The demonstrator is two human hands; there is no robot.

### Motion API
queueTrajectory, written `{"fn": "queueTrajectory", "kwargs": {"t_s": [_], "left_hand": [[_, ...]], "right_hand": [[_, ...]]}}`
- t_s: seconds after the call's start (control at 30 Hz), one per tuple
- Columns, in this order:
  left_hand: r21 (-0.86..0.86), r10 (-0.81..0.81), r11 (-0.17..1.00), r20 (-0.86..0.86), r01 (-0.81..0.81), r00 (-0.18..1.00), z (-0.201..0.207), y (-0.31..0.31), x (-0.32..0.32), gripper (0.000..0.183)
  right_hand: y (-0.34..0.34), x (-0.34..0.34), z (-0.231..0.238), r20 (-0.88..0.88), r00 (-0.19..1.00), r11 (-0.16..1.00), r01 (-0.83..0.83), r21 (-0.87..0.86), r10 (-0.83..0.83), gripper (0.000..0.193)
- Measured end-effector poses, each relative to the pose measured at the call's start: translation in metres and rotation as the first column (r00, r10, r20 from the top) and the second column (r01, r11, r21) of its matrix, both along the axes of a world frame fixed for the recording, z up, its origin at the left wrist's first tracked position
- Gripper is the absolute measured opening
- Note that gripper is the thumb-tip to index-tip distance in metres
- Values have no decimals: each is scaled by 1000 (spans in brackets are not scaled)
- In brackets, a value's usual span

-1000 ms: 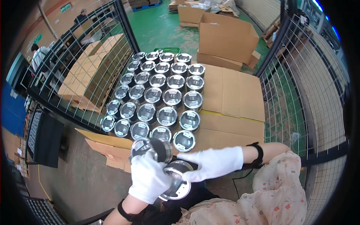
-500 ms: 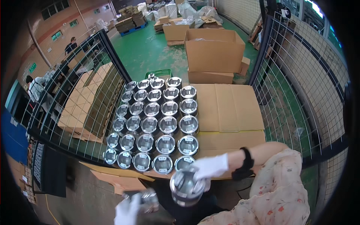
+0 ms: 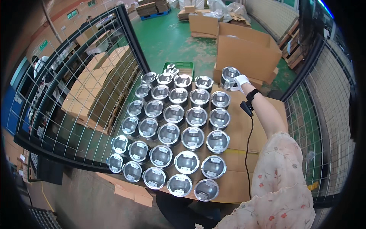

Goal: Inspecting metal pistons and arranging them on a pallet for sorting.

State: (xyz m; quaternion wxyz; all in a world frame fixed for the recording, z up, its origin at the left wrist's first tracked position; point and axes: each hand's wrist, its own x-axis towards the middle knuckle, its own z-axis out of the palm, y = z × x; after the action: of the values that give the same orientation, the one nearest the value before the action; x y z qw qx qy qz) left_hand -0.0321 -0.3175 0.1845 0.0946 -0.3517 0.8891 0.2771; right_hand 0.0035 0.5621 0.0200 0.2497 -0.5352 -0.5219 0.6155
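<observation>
Right hand [image 3: 241, 81] has moved far forward, fingers [image 3: 238, 79] gripping a metal piston [image 3: 230, 75].

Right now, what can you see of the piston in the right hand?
The piston is a silvery, metallic-looking cylinder with a rimmed, recessed upper end and a banded lower side. It looks roughly upright, past the far end of the rightmost column of pistons. The gloved right hand grips its right side; whether it touches the cardboard is unclear.

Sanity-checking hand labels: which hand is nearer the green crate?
Right. The right hand is just right of the green crate in the picture, holding a metal piston; the left hand isn't in view around the crate.
</observation>
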Motion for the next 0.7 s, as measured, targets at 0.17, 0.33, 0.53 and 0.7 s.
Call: {"fn": "queueTrajectory", "kwargs": {"t_s": [0.17,0.33,0.53,0.7], "left_hand": [[-96,-205,976,-99,196,974,-8,7,-7,40],[-188,-423,900,-164,393,891,-22,21,-7,39],[-298,-682,730,-260,616,683,-25,40,-1,37],[-380,-847,532,-244,757,473,-7,45,25,36]], "right_hand": [[29,-21,-78,-66,997,997,-46,-69,41,35],[26,-33,-109,145,979,987,-151,63,140,41],[13,-19,-96,421,892,912,-299,281,163,52],[-46,8,-41,592,804,876,-316,364,44,82]]}}
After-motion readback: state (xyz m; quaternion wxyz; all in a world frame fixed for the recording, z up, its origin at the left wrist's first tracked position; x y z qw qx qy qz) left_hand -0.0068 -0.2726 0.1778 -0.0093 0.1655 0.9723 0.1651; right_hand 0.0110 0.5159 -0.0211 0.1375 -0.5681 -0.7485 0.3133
